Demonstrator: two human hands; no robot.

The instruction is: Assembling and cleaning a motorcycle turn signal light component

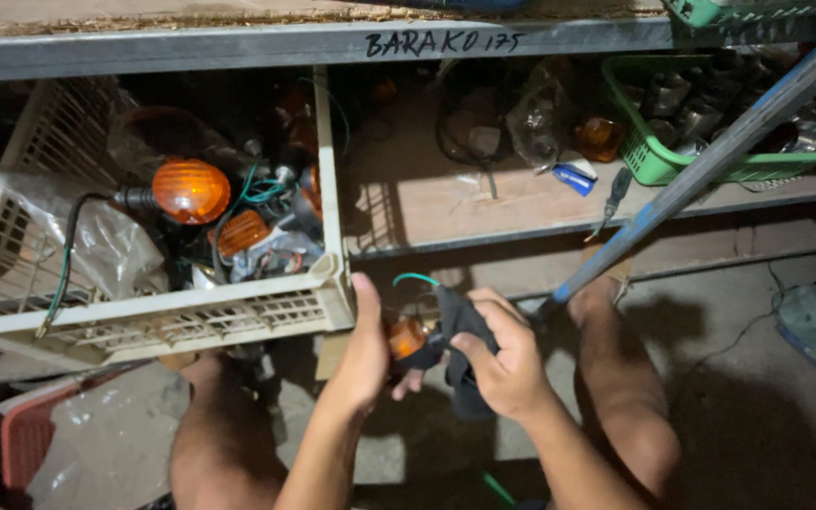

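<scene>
— Where's the lamp now?

— Between my two hands, low in front of the shelf. My left hand cups the orange lamp from its left side, fingers closed round the lens. My right hand is just to the right of it, fingers pinched shut on a dark cloth that lies against the lamp.

— Which way does it run?

— Roughly left to right, as best I can judge: lens toward my left palm, the back end under the cloth. A green wire curls up from the top of it. How far the stalk goes I cannot tell; the cloth hides it.

— Which hand is nearer?

— Both are touching it, the left bare, the right through the cloth.

— What's around you?

— A pale crate hangs off the shelf just up and left of my left thumb, full of more orange lamps, wires and plastic bags. A blue bar slants down from the upper right and ends near my right knuckles. A green basket of metal parts sits well apart, on the shelf's right end. My knees are on either side.

— Anything in the way?

— The crate's corner is close above; the bar crowds the right.
</scene>
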